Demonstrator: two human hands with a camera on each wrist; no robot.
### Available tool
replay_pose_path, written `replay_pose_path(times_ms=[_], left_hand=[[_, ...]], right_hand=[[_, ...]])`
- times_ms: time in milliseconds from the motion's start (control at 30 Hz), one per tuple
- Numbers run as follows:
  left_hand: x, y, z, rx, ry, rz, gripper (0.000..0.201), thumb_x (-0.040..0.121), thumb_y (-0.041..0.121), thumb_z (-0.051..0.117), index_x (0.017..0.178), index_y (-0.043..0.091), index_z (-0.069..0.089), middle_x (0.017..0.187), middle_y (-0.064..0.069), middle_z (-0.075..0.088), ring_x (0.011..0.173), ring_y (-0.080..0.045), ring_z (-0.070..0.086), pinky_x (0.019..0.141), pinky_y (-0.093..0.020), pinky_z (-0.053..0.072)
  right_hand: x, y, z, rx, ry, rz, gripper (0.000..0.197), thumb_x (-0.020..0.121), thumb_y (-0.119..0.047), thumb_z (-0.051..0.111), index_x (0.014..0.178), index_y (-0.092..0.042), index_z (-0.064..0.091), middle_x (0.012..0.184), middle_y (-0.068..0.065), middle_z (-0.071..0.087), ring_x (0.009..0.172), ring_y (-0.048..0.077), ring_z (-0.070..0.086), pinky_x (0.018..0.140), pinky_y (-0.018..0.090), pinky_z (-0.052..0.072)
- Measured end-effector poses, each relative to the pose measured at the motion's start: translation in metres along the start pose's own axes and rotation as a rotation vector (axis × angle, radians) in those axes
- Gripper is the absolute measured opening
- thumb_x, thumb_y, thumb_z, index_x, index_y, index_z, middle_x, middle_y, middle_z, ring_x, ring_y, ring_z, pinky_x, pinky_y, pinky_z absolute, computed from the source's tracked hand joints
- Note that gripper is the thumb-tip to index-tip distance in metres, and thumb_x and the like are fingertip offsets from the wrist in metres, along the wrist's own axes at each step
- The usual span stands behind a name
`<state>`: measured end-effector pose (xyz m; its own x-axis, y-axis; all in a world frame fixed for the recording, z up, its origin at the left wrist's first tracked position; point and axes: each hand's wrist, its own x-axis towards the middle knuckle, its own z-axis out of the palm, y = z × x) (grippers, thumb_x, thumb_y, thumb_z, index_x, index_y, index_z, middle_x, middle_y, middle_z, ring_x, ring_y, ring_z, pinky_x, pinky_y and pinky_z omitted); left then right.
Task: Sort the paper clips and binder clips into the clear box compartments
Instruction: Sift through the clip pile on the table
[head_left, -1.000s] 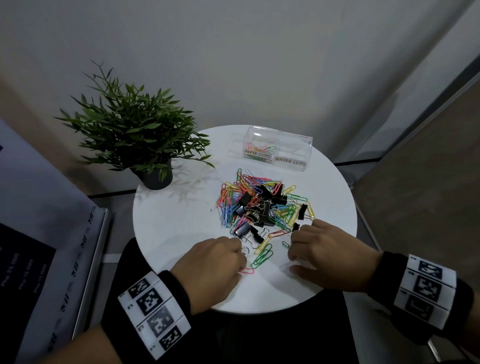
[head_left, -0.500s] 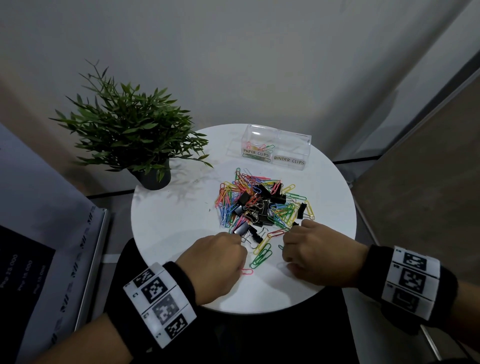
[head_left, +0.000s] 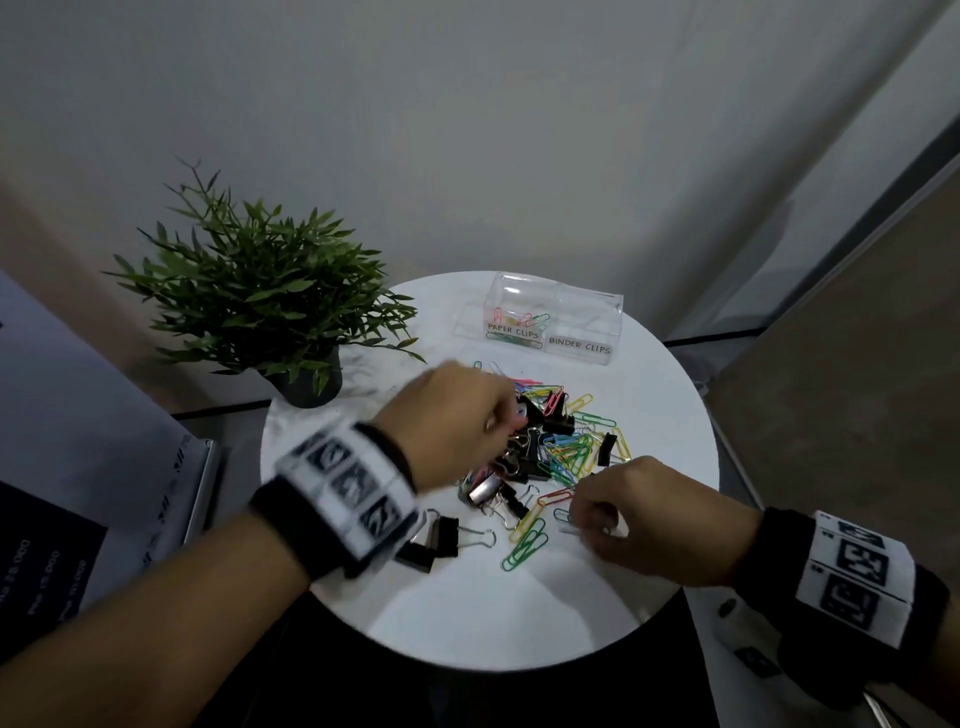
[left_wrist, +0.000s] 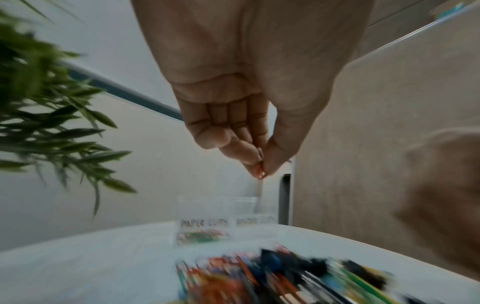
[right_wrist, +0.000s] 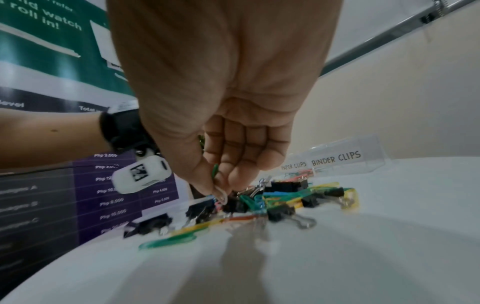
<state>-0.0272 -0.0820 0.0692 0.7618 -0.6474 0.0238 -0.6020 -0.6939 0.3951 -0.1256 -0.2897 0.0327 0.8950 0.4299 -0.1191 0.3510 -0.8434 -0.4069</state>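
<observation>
A heap of coloured paper clips and black binder clips (head_left: 550, 441) lies mid-table. The clear box (head_left: 540, 322) stands at the far edge, with a few paper clips in its left compartment labelled PAPER CLIPS (head_left: 514, 330); the BINDER CLIPS compartment (head_left: 579, 344) looks bare. My left hand (head_left: 457, 415) hovers over the heap's left side, pinching a small pink paper clip (left_wrist: 260, 171) between thumb and fingers. My right hand (head_left: 623, 519) sits at the heap's near right edge, pinching a green paper clip (right_wrist: 215, 171).
A potted plant (head_left: 260, 306) stands at the table's (head_left: 467, 623) back left, close to my left forearm. One black binder clip (head_left: 431, 540) lies apart near the front left. A printed board leans at the far left beyond the table.
My left hand has lifted from the near edge of the heap and moved forward toward the box with a clip pinched. The right hand has stayed near the front, now pinching a green clip.
</observation>
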Motion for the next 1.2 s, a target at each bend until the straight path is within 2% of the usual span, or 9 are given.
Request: replay_pose_path(times_ms=[167,300,400,467,667,800,1000,1067,1200], left_hand=[[0.110,-0.021,-0.022,0.037,0.137,-0.045,0.013,0.083,0.021,0.067,0.095,0.026,0.063,0.089,0.003,0.066,0.082,-0.020,0.063,0.078,-0.033,0.052],[0.165,-0.032,-0.018,0.055,0.162,-0.104,0.019,0.079,0.020,0.071,0.086,0.030,0.057,0.096,-0.004,0.066,0.085,-0.026,0.064,0.083,-0.037,0.054],[0.179,-0.036,-0.007,0.059,0.138,-0.152,0.014,0.080,0.014,0.069,0.076,0.027,0.066,0.096,-0.005,0.070,0.087,-0.027,0.067,0.083,-0.036,0.056],[0.182,-0.041,0.004,0.035,0.115,-0.180,0.014,0.080,0.011,0.067,0.075,0.022,0.072,0.091,-0.006,0.073,0.085,-0.027,0.069,0.082,-0.036,0.057],[0.162,-0.051,0.009,-0.095,0.181,-0.219,0.019,0.085,0.015,0.060,0.095,0.023,0.074,0.099,-0.003,0.072,0.092,-0.023,0.067,0.087,-0.035,0.054],[0.122,-0.048,-0.004,-0.185,0.239,-0.201,0.021,0.086,0.011,0.058,0.094,0.023,0.074,0.097,0.002,0.073,0.090,-0.016,0.066,0.088,-0.032,0.053],[0.043,-0.037,-0.005,-0.245,0.142,-0.137,0.017,0.089,0.014,0.059,0.094,0.022,0.073,0.085,0.011,0.070,0.054,0.005,0.049,0.070,-0.015,0.042],[0.024,-0.038,-0.001,-0.227,0.097,-0.132,0.016,0.088,0.016,0.060,0.094,0.023,0.073,0.078,0.014,0.067,0.052,0.005,0.049,0.066,-0.014,0.040],[0.000,-0.044,0.007,-0.133,0.033,-0.144,0.015,0.086,0.018,0.060,0.094,0.024,0.073,0.088,0.008,0.072,0.056,0.006,0.048,0.063,-0.015,0.038]], right_hand=[[0.020,0.007,-0.028,0.075,0.141,0.059,0.014,0.079,-0.016,0.064,0.089,-0.026,0.065,0.064,-0.012,0.059,0.061,0.007,0.056,0.060,0.018,0.044],[0.043,0.018,-0.055,0.147,0.248,0.176,0.021,0.080,-0.017,0.072,0.098,-0.023,0.065,0.064,-0.012,0.065,0.061,0.001,0.056,0.061,0.011,0.038],[0.066,0.028,-0.076,0.134,0.363,0.242,0.012,0.078,-0.018,0.075,0.088,-0.021,0.070,0.064,-0.010,0.068,0.061,0.001,0.060,0.065,0.017,0.046],[0.084,0.034,-0.088,0.132,0.423,0.278,0.007,0.076,-0.017,0.075,0.081,-0.020,0.071,0.066,-0.005,0.070,0.066,0.010,0.065,0.067,0.024,0.051],[0.139,0.058,-0.097,0.109,0.490,0.351,0.012,0.076,-0.011,0.068,0.081,-0.021,0.072,0.067,-0.003,0.068,0.064,0.014,0.061,0.060,0.020,0.042],[0.171,0.071,-0.086,0.084,0.487,0.390,0.024,0.076,-0.007,0.058,0.085,-0.023,0.073,0.074,-0.003,0.068,0.070,0.018,0.063,0.068,0.023,0.049],[0.196,0.075,-0.066,0.025,0.407,0.420,0.031,0.075,-0.003,0.053,0.086,-0.022,0.075,0.088,0.004,0.073,0.084,0.024,0.066,0.075,0.028,0.052],[0.194,0.073,-0.062,0.019,0.394,0.420,0.031,0.076,-0.004,0.053,0.090,-0.021,0.075,0.093,0.004,0.073,0.088,0.025,0.066,0.079,0.030,0.053],[0.174,0.065,-0.064,0.001,0.405,0.355,0.022,0.083,-0.014,0.063,0.103,-0.020,0.071,0.099,-0.001,0.070,0.088,0.019,0.063,0.080,0.027,0.048]])
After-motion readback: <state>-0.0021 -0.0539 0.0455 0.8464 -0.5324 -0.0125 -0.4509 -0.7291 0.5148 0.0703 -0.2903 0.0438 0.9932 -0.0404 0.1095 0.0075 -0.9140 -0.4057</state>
